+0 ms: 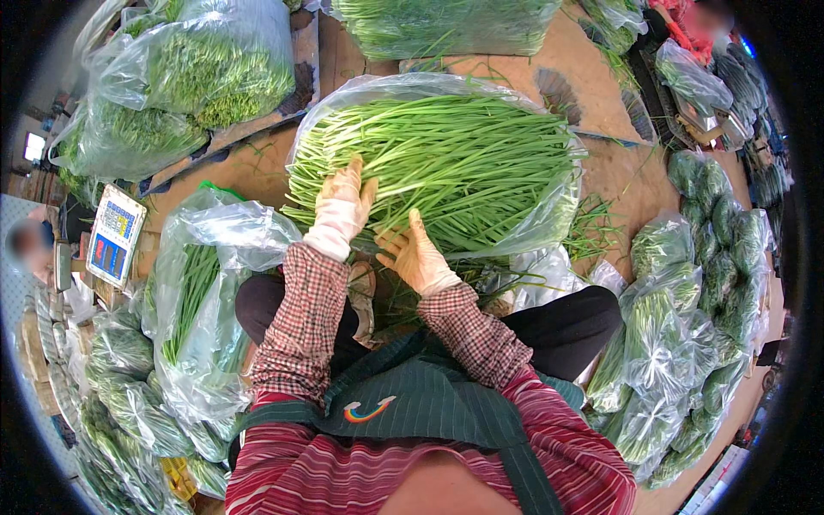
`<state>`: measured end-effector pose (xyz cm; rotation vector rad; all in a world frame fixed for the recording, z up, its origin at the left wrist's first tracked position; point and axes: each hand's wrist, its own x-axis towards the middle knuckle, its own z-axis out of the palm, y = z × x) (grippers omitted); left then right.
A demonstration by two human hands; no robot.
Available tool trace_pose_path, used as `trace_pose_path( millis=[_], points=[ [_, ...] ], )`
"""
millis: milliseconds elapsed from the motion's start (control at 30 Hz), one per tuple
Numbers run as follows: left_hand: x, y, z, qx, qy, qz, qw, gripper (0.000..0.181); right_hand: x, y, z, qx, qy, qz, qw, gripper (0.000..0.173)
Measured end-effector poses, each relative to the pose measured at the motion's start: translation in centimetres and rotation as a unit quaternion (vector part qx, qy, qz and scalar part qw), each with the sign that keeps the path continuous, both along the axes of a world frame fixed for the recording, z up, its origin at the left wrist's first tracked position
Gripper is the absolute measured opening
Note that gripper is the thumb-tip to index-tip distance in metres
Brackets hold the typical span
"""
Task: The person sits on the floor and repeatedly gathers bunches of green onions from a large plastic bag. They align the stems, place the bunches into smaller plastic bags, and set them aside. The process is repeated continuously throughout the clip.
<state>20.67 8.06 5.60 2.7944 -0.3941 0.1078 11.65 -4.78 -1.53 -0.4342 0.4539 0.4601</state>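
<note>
In front of me, a large pile of garlic chives (450,167) lies sideways in an opened clear plastic bag (553,225). My left hand (341,193), in a pale glove, rests on the chives' left near side, thumb and fingers apart. By the near edge of the pile is my right hand (418,254), also gloved, palm partly turned up and fingers spread; nothing is in it. Some stalks stick out over the bag's edge between the hands. At my left, a clear bag (212,290) holds more green stalks.
A digital scale (116,235) stands at the left. Filled vegetable bags lie behind it (212,77), along the right (663,322) and at lower left (135,399). Another large chive bag (444,26) is at the far side. Loose stalks (592,228) litter the floor. People are at both sides.
</note>
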Motion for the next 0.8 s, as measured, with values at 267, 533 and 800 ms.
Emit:
trace_pose_path(
  millis=[267, 533, 800],
  points=[
    [-2.4, 0.3, -0.6, -0.185, -0.092, -0.062, 0.976, 0.042, 0.0, 0.1, 2.4, -0.114, 0.050, -0.126, 0.984, 0.027],
    [-5.4, -6.5, 4.8, -0.034, -0.001, -0.053, 0.998, 0.022, -2.5, -2.0, 2.8, -0.126, -0.057, -0.123, 0.983, 0.025],
    [-3.5, -9.5, 1.2, 0.013, 0.082, 0.090, 0.992, 0.040, -2.9, -2.2, 0.6, -0.175, -0.030, -0.115, 0.977, 0.024]
  ],
)
